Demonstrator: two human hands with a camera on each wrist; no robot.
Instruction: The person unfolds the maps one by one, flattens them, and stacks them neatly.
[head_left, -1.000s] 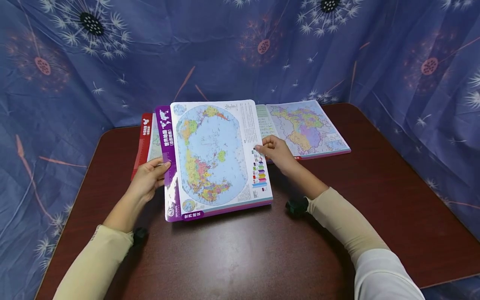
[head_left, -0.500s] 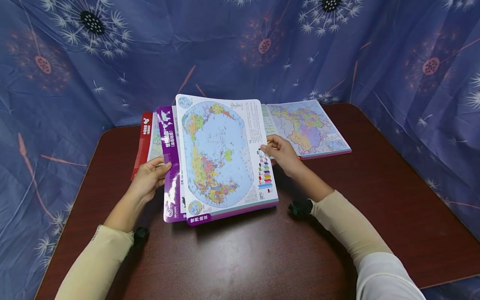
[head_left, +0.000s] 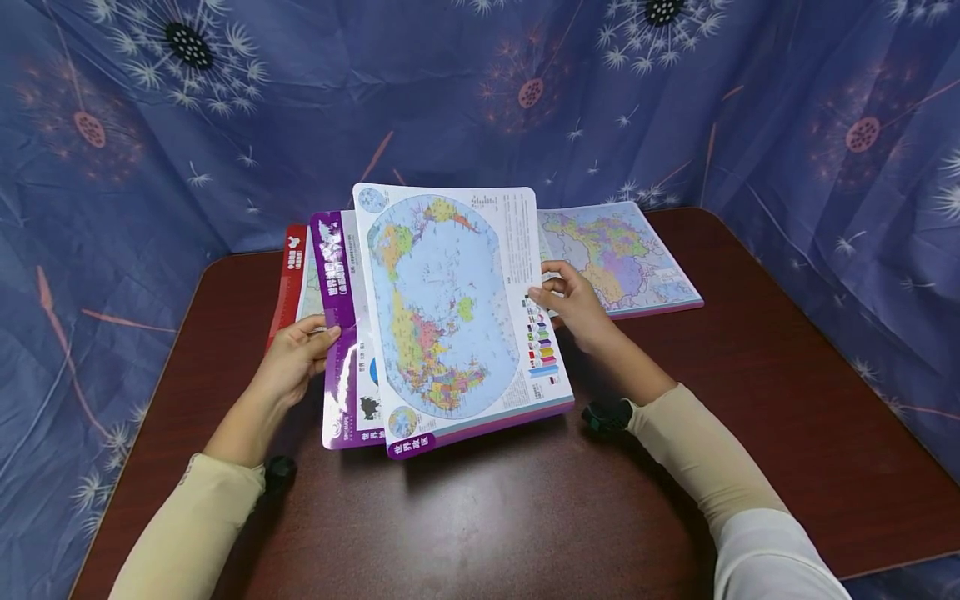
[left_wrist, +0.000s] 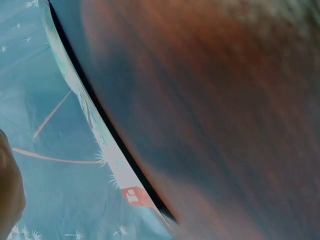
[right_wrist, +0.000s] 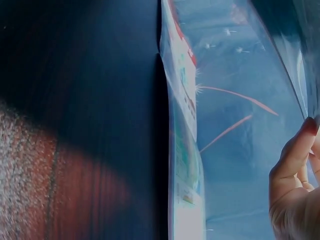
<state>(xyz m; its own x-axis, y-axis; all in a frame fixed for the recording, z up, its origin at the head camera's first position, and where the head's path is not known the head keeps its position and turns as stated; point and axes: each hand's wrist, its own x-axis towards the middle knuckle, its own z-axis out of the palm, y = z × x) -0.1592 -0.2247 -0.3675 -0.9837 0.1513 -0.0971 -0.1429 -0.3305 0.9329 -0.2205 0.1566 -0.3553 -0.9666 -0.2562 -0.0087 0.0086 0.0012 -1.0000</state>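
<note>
A world map [head_left: 450, 308] is held up over the table [head_left: 480, 525], in the middle of the scene, with its white right margin pinched between the thumb and fingers of the right hand [head_left: 576, 304]. Its lower left corner is marked by a purple tab, and its near edge is lined with teal and purple. Beneath it, and partly covered by it, a purple-banded sheet [head_left: 336, 308] is shown jutting out on the left; its band is gripped at the left edge by the thumb and fingers of the left hand [head_left: 291, 358]. A strip of white page with black lettering is left visible between the band and the world map.

Behind these, a second map [head_left: 611, 258] is laid flat at the far right of the table, and a red band [head_left: 292, 279] is seen at the far left; whether the two are joined cannot be told, since the middle is hidden. Cream sleeves [head_left: 191, 521] are worn on both forearms. The far side is closed off by a blue curtain [head_left: 435, 92] printed with dandelions.
</note>
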